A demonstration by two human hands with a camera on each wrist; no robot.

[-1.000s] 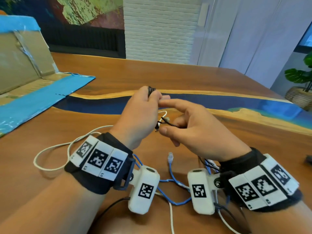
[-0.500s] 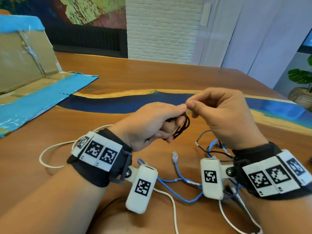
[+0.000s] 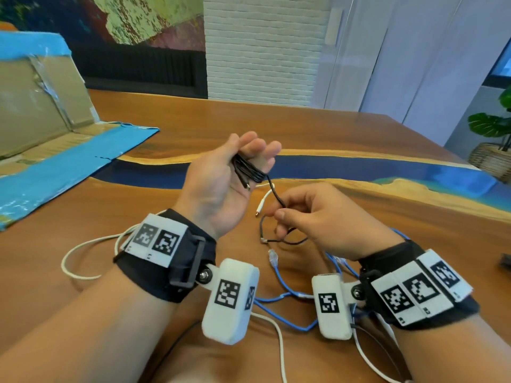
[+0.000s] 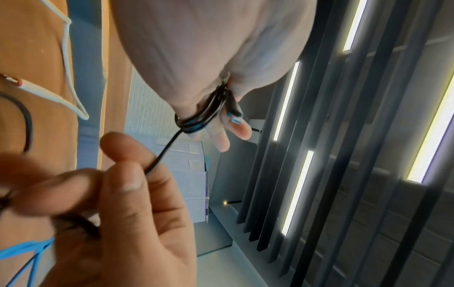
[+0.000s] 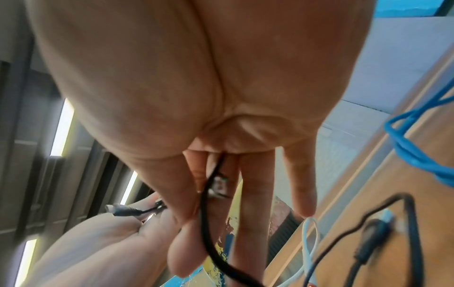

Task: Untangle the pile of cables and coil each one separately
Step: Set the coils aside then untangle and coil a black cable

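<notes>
My left hand (image 3: 249, 150) is raised palm-up, and several loops of the black cable (image 3: 249, 172) are wound round its fingers (image 4: 236, 128), held in at the thumb. One strand runs down from the coil to my right hand (image 3: 279, 214), which pinches it between thumb and forefinger (image 4: 127, 174). The rest of the black cable (image 5: 203, 213) hangs in a loose loop below my right hand, over the table (image 3: 331, 134). A white cable end (image 3: 261, 205) lies between my hands. A blue network cable (image 3: 279, 277) lies under my wrists.
Another white cable (image 3: 83, 252) loops on the table at my left. Opened cardboard with blue tape (image 3: 55, 161) lies at the far left. A potted plant (image 3: 492, 128) stands off the table's right edge, and a small dark object (image 3: 506, 261) lies at the right.
My left hand has lifted and turned palm-up with the black coil on its fingers. My right hand has dropped from beside the left hand's fingers to a lower point on the strand.
</notes>
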